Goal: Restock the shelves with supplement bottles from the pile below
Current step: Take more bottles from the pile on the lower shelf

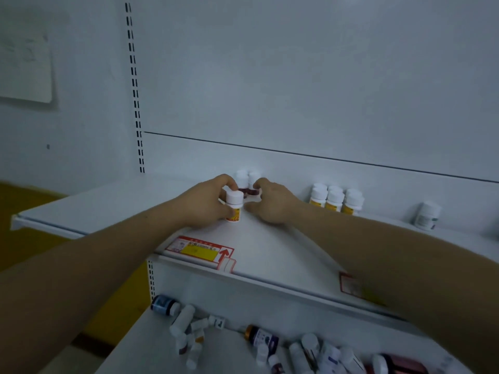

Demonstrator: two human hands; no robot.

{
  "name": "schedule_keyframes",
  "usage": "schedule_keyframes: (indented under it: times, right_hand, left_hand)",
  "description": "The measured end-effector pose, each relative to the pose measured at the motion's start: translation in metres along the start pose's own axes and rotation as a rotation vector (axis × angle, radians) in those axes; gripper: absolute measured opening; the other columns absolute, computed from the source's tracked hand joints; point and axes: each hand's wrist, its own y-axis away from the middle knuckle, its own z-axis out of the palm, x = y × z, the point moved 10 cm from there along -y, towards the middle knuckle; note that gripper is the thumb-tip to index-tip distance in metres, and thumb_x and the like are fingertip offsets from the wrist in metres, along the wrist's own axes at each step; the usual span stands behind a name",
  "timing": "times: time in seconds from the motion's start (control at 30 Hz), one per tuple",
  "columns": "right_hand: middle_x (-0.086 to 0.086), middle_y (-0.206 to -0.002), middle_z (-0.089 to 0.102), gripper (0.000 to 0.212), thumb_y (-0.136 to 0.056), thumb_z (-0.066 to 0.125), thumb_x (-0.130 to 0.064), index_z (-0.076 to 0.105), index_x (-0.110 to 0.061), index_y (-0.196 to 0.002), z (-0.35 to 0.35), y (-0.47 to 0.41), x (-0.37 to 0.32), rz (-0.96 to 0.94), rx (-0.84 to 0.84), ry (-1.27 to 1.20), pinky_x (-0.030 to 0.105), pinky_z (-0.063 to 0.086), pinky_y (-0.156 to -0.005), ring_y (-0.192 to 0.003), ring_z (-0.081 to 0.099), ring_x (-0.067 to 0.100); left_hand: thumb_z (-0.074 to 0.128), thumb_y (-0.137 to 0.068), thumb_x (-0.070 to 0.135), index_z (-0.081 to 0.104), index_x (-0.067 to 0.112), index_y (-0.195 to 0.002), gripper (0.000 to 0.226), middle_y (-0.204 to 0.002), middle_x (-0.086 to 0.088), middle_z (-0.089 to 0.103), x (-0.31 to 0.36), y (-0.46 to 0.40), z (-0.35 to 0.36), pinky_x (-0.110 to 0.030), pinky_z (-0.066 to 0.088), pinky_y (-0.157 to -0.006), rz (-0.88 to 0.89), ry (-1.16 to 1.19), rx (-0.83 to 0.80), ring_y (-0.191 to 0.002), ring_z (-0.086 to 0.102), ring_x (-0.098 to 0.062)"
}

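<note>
i see left hand (205,205) clamped round white bottle (233,207), standing on shelf (270,255) just behind price tag (199,248). right hand (270,202) beside it, fingers curled round dark-based bottle (253,184) further back. group of yellow-label bottles (334,199) right of tag already placed. pile (270,344) below tag large; i judge most restocking left.

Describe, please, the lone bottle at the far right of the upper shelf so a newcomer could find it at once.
Start at the white metal upper shelf and follow its back wall rightwards past the cluster of yellow-labelled white bottles. Standing alone beyond them is a white-capped bottle with a pale greyish label; no yellow band, no neighbours.
</note>
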Motion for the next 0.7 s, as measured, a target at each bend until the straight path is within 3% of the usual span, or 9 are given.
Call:
schedule_keyframes:
  times: [0.1,0.27,0.5,0.7]
  right_hand:
    - [0.006,-0.132,0.053,0.05,-0.093,0.051,-0.048,0.048,-0.016,-0.133,-0.01,0.038,0.026,0.026,-0.095,0.155,0.027,0.036,-0.093,-0.119,0.049,0.022]
    - [0.006,-0.131,0.056,0.051,-0.093,0.043,-0.056,0.056,-0.02,-0.127,-0.037,0.1,0.091,0.151,-0.127,0.184,0.029,0.038,-0.095,-0.115,0.053,0.022]
    - [0.004,-0.16,0.015,0.081,-0.084,0.025,-0.078,0.017,-0.034,-0.151,-0.043,0.147,0.156,0.293,-0.262,0.247,0.046,0.014,-0.118,-0.146,0.016,0.024]
    - [0.001,-0.161,0.009,0.08,-0.084,0.018,-0.079,0.011,-0.036,-0.152,-0.039,0.148,0.16,0.271,-0.257,0.286,0.051,0.009,-0.117,-0.148,0.008,0.023]
  left_hand:
    - [0.069,-0.083,0.02,0.045,0.029,-0.111,0.038,-0.111,0.004,0.056,0.026,-0.003,0.016,-0.027,0.042,-0.075,0.024,-0.053,-0.032,-0.092,0.056,-0.017]
    - [0.066,-0.085,0.022,0.044,0.03,-0.116,0.039,-0.114,0.004,0.056,0.078,-0.007,0.056,-0.026,0.04,-0.084,0.129,-0.053,-0.082,-0.087,0.055,-0.012]
    - [0.064,-0.088,0.021,0.042,0.025,-0.119,0.038,-0.123,-0.002,0.057,0.143,-0.02,0.106,-0.034,0.048,-0.087,0.254,-0.074,-0.118,-0.097,0.059,-0.021]
    - [0.062,-0.088,0.019,0.044,0.024,-0.121,0.038,-0.111,0.001,0.058,0.135,-0.034,0.107,-0.034,0.048,-0.087,0.203,-0.039,-0.04,-0.093,0.06,-0.021]
